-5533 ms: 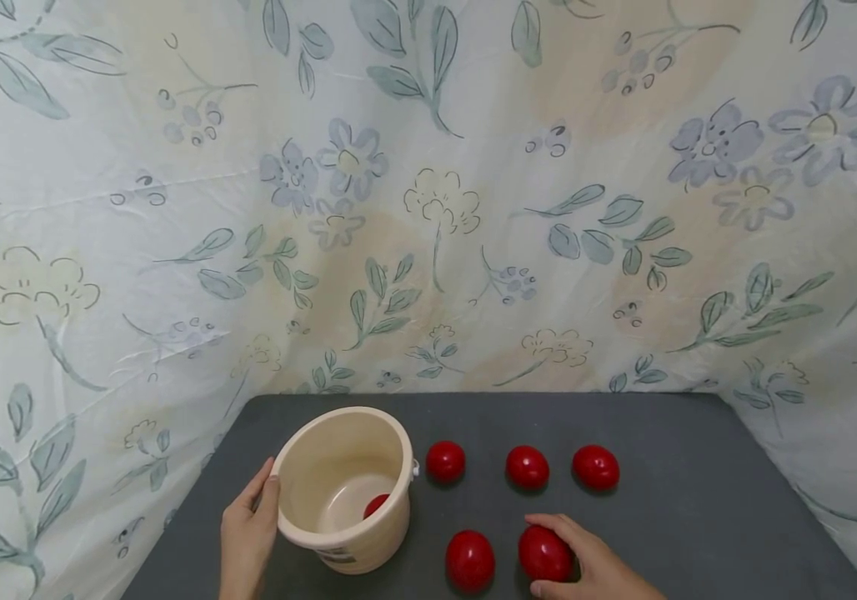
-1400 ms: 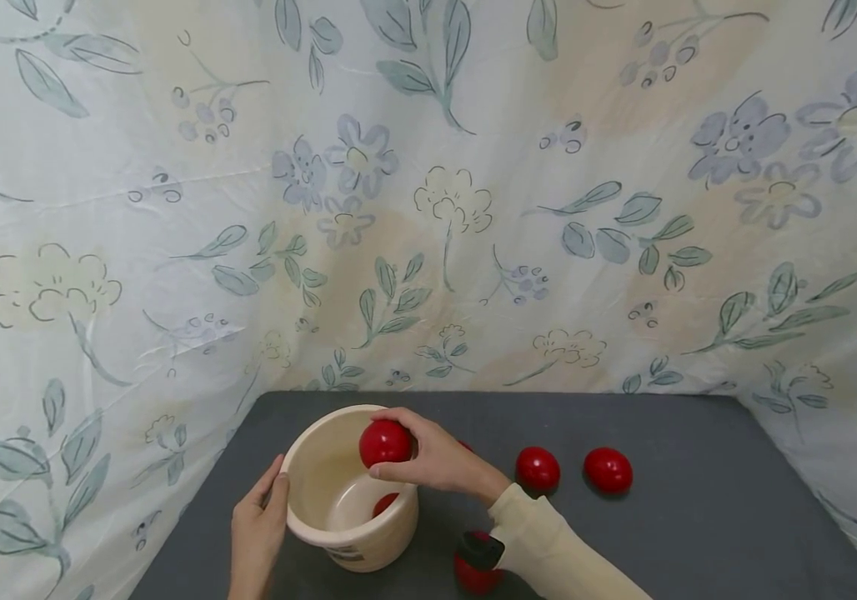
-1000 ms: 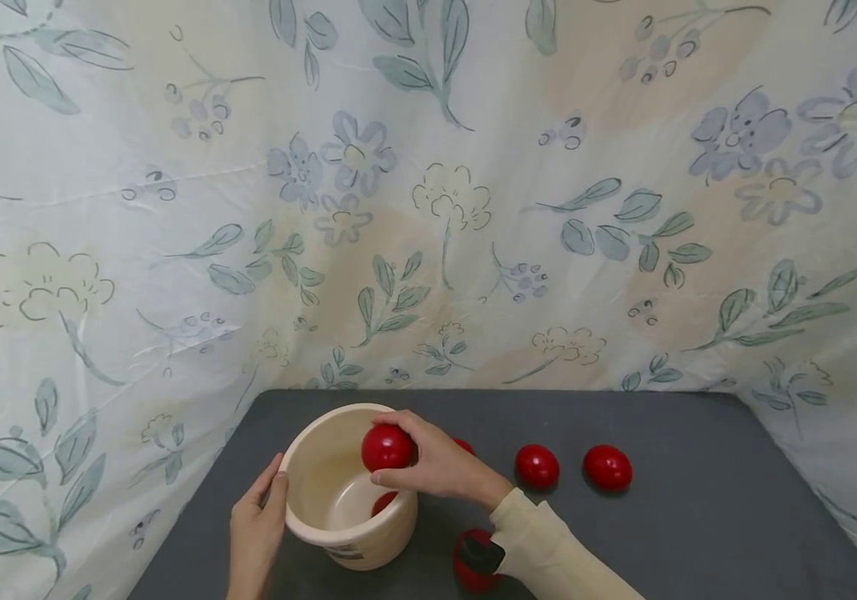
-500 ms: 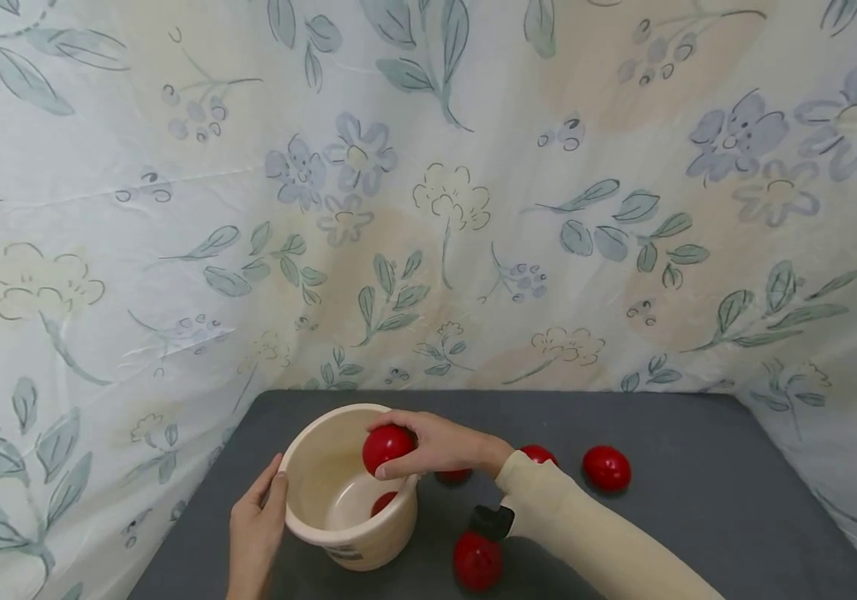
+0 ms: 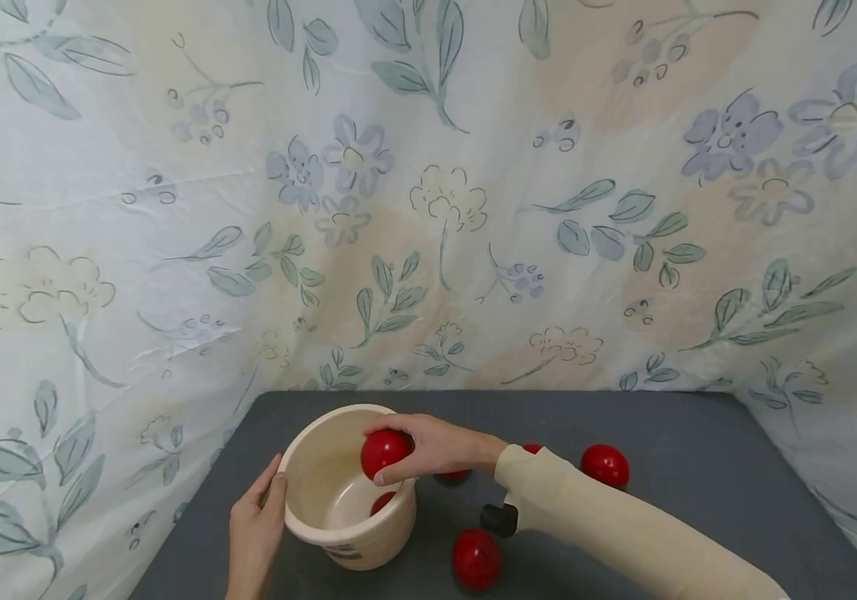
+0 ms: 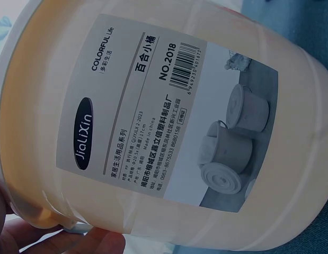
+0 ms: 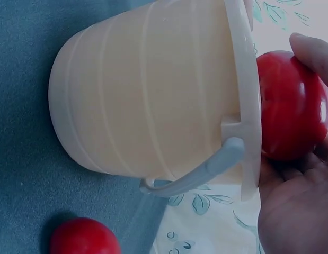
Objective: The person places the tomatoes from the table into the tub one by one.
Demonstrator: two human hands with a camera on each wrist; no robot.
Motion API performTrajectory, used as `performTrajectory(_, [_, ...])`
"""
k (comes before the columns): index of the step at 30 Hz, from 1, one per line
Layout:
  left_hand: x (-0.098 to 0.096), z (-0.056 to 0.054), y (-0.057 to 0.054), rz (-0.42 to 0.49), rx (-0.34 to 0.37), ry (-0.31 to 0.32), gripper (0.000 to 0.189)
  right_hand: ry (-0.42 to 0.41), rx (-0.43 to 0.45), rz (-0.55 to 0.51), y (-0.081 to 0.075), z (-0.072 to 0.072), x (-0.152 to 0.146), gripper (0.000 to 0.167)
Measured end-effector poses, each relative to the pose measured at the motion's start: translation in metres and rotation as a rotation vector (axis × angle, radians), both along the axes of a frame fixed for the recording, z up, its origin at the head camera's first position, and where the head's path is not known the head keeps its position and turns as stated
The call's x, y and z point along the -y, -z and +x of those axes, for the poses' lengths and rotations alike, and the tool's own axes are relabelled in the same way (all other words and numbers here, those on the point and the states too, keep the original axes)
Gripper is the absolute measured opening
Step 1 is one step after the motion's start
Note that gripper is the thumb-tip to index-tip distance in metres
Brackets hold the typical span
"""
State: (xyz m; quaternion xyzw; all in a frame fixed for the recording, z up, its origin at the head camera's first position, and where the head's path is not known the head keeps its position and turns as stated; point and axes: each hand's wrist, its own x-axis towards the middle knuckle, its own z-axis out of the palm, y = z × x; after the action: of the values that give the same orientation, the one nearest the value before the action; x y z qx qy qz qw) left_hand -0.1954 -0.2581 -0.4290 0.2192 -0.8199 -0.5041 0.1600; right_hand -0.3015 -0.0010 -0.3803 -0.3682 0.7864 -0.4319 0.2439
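Observation:
A cream plastic bucket (image 5: 391,533) stands on the dark table, its opening tilted towards me in the head view. My left hand (image 5: 258,518) grips the bucket's left rim; the left wrist view shows the bucket's printed label (image 6: 164,116) close up. My right hand (image 5: 436,448) holds a glossy red, tomato-like ball (image 5: 383,453) over the bucket's opening. In the right wrist view that held ball (image 7: 291,106) is beside the rim, with thumb and fingers around it. Another red ball (image 5: 381,502) lies inside the bucket, partly hidden by its wall.
On the table (image 5: 669,533) lie more red balls: one in front (image 5: 476,559), one at the right (image 5: 604,466), and two partly hidden behind the right hand and sleeve (image 5: 586,508). The bucket's handle (image 7: 206,169) hangs at its side. A floral cloth (image 5: 428,250) rises behind.
From the table at front right, my right hand has brought a red ball over the bucket. Lately the hand hardly moves, while its forearm has swung outward to the right. The left hand stays.

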Motion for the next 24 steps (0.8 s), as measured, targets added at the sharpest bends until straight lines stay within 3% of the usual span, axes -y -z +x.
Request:
performTrajectory(14, [0.001, -0.002, 0.001, -0.007, -0.023, -0.010, 0.053, -0.012, 0.064, -0.158, 0.005, -0.007, -0.002, 0.055])
performTrajectory(24, [0.002, 0.000, 0.000, -0.013, -0.008, 0.003, 0.053, -0.060, 0.135, -0.212, -0.003, 0.000, -0.012, 0.044])
